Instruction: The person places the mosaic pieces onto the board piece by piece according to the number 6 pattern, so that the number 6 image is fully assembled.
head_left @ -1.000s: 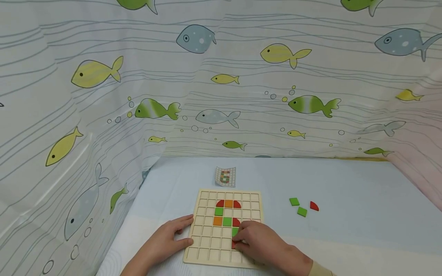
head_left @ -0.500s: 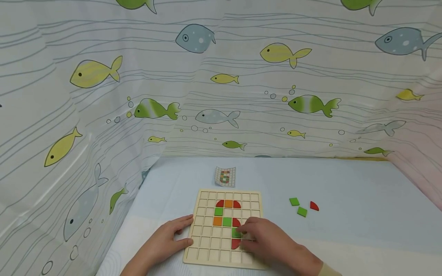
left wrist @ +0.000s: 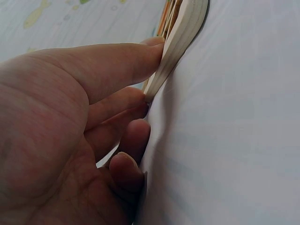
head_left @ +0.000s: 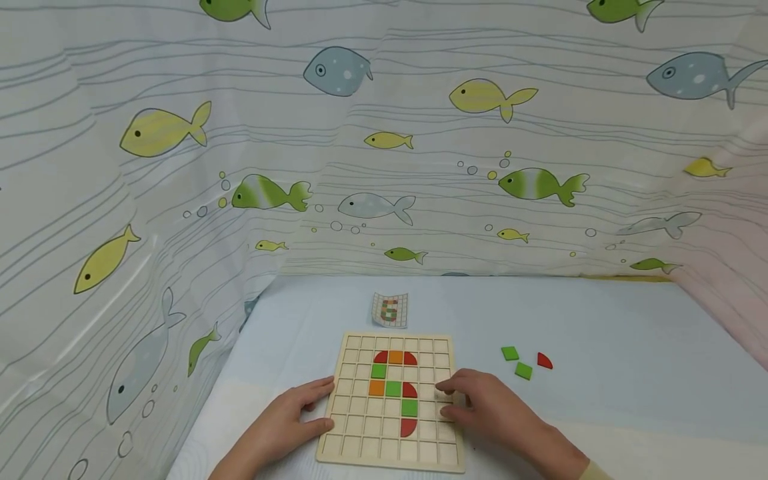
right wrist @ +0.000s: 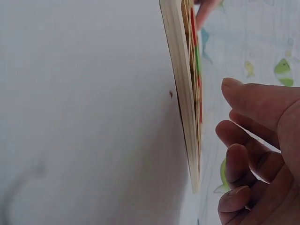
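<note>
A square wooden grid board (head_left: 354, 427) lies on the table, its shallow cells partly filled with coloured tiles. Along its left edge rests my left hand (head_left: 291, 413), thumb and fingertips touching the rim (left wrist: 173, 56) in the left wrist view. My right hand (head_left: 489, 400) hovers over the board's right edge with fingers loosely bent and nothing between them. Red quarter-round tiles, such as the lowest one (head_left: 409, 427), sit with green square tiles (head_left: 409, 407) and orange square tiles (head_left: 377, 387) in a curving pattern. From the right wrist view, the right fingertips are apart from the board (right wrist: 183, 70).
Right of the board lie two loose green squares (head_left: 510, 353) and a red quarter-round tile (head_left: 545, 361). A small pattern card (head_left: 389, 310) with a gridded coloured figure lies behind the board. A fish-print curtain (head_left: 444, 160) encloses the table's back and sides.
My right hand has let go of the lowest red tile and drawn back to the right, uncovering it and the green tile above. The left hand stays at the board's edge.
</note>
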A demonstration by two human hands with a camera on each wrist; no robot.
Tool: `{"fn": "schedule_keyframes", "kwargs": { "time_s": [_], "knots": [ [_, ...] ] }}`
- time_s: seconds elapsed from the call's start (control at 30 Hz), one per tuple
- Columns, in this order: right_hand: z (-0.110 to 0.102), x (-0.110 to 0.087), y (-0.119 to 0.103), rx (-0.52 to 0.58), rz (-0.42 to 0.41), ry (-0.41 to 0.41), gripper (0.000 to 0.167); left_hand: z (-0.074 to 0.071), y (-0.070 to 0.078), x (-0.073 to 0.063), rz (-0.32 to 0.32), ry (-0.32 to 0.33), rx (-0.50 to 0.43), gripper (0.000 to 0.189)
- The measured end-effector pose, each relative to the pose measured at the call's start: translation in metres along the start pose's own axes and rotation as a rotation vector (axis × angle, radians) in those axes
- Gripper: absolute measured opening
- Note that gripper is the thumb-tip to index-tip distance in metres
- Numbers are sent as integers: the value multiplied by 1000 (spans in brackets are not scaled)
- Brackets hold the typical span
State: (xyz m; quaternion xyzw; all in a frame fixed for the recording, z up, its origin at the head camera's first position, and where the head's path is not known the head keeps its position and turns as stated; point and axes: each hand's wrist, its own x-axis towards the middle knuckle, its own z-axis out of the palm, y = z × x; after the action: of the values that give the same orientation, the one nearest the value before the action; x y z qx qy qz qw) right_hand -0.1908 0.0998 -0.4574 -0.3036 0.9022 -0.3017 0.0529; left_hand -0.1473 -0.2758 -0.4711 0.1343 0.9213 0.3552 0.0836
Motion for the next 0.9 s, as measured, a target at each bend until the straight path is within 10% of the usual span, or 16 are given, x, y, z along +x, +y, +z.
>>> {"fn": "schedule_keyframes", "kwargs": {
  "time_s": [0.9],
  "knots": [
    [-20, -14, 44, -32, 175, 185, 35, 2, -2, 0, 5, 7, 22, 67]
  ]
}}
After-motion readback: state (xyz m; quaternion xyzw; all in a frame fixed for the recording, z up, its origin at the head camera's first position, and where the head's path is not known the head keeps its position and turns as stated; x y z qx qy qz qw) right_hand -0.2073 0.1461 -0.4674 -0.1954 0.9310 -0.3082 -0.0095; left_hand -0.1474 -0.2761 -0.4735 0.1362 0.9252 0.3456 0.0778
